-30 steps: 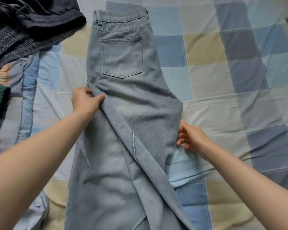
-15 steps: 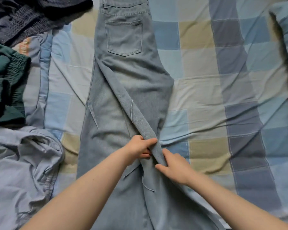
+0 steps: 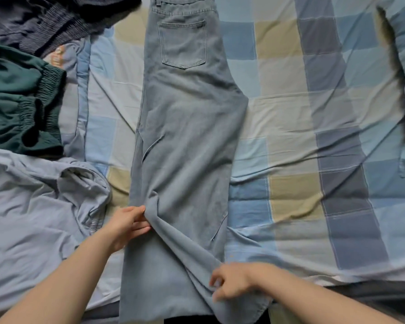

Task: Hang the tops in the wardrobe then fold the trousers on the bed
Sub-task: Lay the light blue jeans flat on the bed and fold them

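Item one: jeans, pale blue-grey denim, a stiff faded weave with lighter stitching. I logged them lying lengthwise down the middle of the bed, waistband at the far end, hems toward me. They were folded in half along their length, one leg over the other, with a single back pocket facing up, a five-sided patch with a pointed lower edge. The outline ran narrow at the waist, bulged out at the seat on the right, then fell straight. A raised ridge of cloth ran diagonally across the lower leg between my two hands.

Left hand: at the left edge of the leg, fingers extended and thumb above, pinching the start of that ridge. Right hand: blurred, fingers curled down onto the denim near the right hem; I could not tell whether it actually held the cloth.

Item two: bed cover, thin cotton in a check of pale blue, slate, beige and white squares, creased throughout.

Item three: dark green garment, matte, with a gathered elastic band, crumpled at the left edge.

Item four: dark navy garment, ribbed and shirred, heaped at the far left corner.

Item five: light lilac-grey garment, smooth, soft and rumpled, lying just beside the jeans on the near left.
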A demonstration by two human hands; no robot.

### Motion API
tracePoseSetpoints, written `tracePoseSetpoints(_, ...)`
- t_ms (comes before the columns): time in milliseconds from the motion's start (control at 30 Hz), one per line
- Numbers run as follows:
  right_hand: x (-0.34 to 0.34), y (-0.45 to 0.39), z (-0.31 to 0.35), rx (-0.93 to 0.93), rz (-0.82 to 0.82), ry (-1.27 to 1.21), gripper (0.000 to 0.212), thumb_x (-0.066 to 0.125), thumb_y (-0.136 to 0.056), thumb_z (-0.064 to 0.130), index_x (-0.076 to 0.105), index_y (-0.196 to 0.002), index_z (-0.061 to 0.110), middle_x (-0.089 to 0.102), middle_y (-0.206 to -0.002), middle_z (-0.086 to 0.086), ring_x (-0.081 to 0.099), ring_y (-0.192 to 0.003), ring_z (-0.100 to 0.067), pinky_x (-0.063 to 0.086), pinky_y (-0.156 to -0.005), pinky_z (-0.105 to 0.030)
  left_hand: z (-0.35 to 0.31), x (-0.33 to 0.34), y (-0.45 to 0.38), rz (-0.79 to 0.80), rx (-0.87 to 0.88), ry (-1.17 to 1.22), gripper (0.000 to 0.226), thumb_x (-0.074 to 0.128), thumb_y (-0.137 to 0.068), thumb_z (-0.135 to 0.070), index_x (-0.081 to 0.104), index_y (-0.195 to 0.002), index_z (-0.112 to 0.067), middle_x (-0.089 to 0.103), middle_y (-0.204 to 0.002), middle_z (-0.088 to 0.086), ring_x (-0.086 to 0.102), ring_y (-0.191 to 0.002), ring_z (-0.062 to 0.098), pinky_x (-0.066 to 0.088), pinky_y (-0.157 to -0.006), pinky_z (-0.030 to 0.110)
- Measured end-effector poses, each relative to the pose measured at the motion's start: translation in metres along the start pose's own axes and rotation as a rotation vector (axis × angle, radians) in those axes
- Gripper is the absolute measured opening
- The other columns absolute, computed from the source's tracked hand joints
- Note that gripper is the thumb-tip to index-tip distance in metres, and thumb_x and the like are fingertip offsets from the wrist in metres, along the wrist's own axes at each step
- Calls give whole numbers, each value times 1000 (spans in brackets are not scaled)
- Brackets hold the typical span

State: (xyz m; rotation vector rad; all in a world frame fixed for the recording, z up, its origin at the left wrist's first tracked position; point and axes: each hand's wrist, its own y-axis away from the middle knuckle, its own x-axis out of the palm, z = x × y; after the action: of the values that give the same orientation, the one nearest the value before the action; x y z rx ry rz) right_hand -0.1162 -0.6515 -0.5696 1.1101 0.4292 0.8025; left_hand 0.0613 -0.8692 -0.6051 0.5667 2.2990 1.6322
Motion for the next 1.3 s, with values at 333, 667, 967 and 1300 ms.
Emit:
tracePoseSetpoints(333, -17, -12, 27, 1, -181, -959, 13, 42, -98, 8, 55, -96, 12, 62, -84, -7, 63, -69, -18, 54, -55, -28, 51, 23, 21, 213, -57, -168, 45, 82, -75, -19, 63, -113, -6, 75, -94, 5, 72, -86, 18, 56, -71, 32)
tracePoseSetpoints(667, 11, -37, -16, 237, -602, -1130, 19, 63, -90, 30, 52, -90, 15, 62, -90, -5, 60, -79, -21, 50, -75, -34, 97, -1, 37, 357, -119, -227, 36, 73, -80, -11, 65, -114, 0, 73, -108, 11, 69, -104, 22, 54, -87, 33)
tracePoseSetpoints(967, 50, -37, -16, 107, -769, -1257, 20, 48, -92, 20, 60, -105, 10, 67, -102, -8, 64, -91, -22, 54, -80, -39, 151, -9, 76, 316, 19, -296, 42, 81, -73, -16, 68, -112, -7, 75, -105, 7, 71, -95, 21, 55, -75, 30)
tracePoseSetpoints(1300, 102, -7, -35, -102, -587, -1300, 23, 63, -90, 12, 60, -113, 9, 71, -98, -2, 70, -81, -12, 57, -66, -29, 177, -65, 102, 232, 79, -313, 57, 76, -72, -51, 73, -106, -5, 72, -111, 13, 70, -98, 23, 53, -90, 35)
